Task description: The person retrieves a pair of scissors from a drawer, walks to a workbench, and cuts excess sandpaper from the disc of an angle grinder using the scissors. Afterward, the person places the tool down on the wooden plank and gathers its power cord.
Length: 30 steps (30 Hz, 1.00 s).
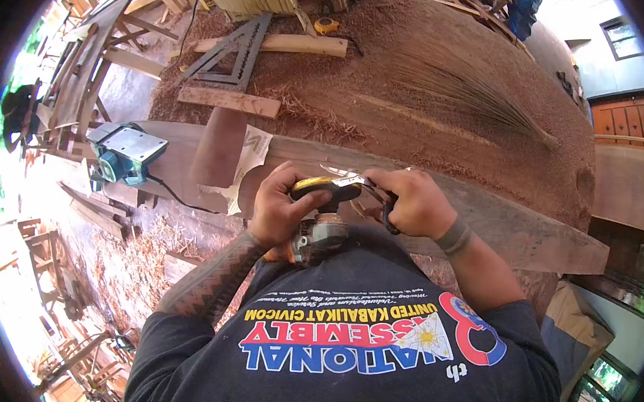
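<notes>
An angle grinder [320,238] rests against the shirt front, its disc [336,191] facing up with a yellow edge. My left hand [281,203] is wrapped round the disc's left side, the thumb lying on it. In my right hand [410,203] is a pair of scissors [344,177] with dark handles; the fingers are closed round the handles and the metal blades reach over the disc's right edge. Behind the hands lies a long wooden board [486,224], and a brown sheet of sandpaper [219,148] is on it to the left.
An upturned electric planer [127,150] sits on the board at the left, its cord trailing right. Farther back are a metal triangle square [236,55], wood strips [229,102], a yellow tape measure [326,26] and a stick broom [470,89] among wood shavings.
</notes>
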Motion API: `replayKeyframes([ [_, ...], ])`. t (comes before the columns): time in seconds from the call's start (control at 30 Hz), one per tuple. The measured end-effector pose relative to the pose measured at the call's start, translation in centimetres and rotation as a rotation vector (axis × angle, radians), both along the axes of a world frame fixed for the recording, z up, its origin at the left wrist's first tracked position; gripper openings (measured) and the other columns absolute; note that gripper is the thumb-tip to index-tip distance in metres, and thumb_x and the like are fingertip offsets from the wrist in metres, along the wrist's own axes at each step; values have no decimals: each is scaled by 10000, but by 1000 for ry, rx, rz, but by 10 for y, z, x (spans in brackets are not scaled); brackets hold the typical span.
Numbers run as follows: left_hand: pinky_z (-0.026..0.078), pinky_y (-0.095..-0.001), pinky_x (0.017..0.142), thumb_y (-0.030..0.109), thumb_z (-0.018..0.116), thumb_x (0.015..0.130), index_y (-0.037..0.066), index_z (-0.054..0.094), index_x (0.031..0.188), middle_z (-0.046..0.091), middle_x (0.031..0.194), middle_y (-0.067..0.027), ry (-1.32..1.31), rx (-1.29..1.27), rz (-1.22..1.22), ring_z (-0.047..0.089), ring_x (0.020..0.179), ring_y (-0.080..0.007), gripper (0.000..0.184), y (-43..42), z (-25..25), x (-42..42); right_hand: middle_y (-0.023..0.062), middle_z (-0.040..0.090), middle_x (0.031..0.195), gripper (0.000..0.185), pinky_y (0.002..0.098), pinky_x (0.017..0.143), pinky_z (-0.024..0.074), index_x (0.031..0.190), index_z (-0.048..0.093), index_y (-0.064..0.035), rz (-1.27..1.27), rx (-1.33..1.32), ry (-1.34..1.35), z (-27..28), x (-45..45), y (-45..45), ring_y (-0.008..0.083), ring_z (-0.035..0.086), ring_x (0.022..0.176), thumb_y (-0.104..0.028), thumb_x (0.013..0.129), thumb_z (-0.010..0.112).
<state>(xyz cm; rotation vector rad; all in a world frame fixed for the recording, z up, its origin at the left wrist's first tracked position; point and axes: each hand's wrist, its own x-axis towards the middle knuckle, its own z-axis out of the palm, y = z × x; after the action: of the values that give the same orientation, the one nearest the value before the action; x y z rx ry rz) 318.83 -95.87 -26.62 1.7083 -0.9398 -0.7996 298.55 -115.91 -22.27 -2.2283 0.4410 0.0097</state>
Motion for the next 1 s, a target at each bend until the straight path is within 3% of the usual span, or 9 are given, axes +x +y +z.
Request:
replayKeyframes([
  [0.1,504,-343,731,261,912,841,9,742,917,643,915,-83,-52,-34,-19,637,825,-197,312,-1,-2,1,181,745,891,408,492,720,565,1188,727,-123,-10,-32,18,-3,-1,0,410,729,835,-209,795,796],
  [0.2,505,-341,736,252,921,829,17,750,925,638,912,-75,-67,-60,-11,634,828,-195,306,-2,7,-1,194,739,934,435,485,765,566,1220,730,-131,0,58,-2,13,-1,-6,404,722,879,-216,800,803],
  [0.3,505,-336,741,246,926,823,17,756,934,631,911,-68,-34,-34,9,631,831,-189,306,0,3,0,201,724,1016,527,476,843,563,1274,716,-135,2,-61,-75,2,-5,-9,402,701,956,-253,777,846],
  [0.4,505,-336,735,246,927,821,17,757,938,626,913,-66,-39,-41,-2,631,826,-184,308,0,3,0,204,705,1089,642,469,914,552,1325,695,-133,43,-53,61,15,-4,-9,406,676,1019,-306,738,887],
  [0.7,468,-310,753,206,916,823,25,750,927,596,904,-41,16,-24,12,580,842,-156,267,0,13,-2,216,728,1084,700,477,945,555,1297,703,-106,86,-82,95,21,2,-10,408,694,1059,-375,688,919],
  [0.8,469,-318,751,221,913,827,24,751,924,594,896,-40,-9,-18,-14,581,839,-162,273,-1,13,0,224,743,1052,666,482,926,567,1259,718,-88,109,40,161,38,11,-12,412,708,1026,-388,695,908],
  [0.9,511,-333,714,264,920,832,20,748,919,632,910,-65,-108,13,-23,636,823,-172,311,0,8,2,222,747,1016,655,481,905,574,1252,720,-92,83,-214,8,23,4,-8,424,713,990,-404,705,898],
  [1.0,509,-335,718,264,919,829,18,749,919,629,902,-66,-119,-9,-7,631,817,-173,313,0,5,2,178,737,995,662,466,855,566,1266,722,-95,97,-266,45,21,5,-7,379,712,946,-348,689,925],
])
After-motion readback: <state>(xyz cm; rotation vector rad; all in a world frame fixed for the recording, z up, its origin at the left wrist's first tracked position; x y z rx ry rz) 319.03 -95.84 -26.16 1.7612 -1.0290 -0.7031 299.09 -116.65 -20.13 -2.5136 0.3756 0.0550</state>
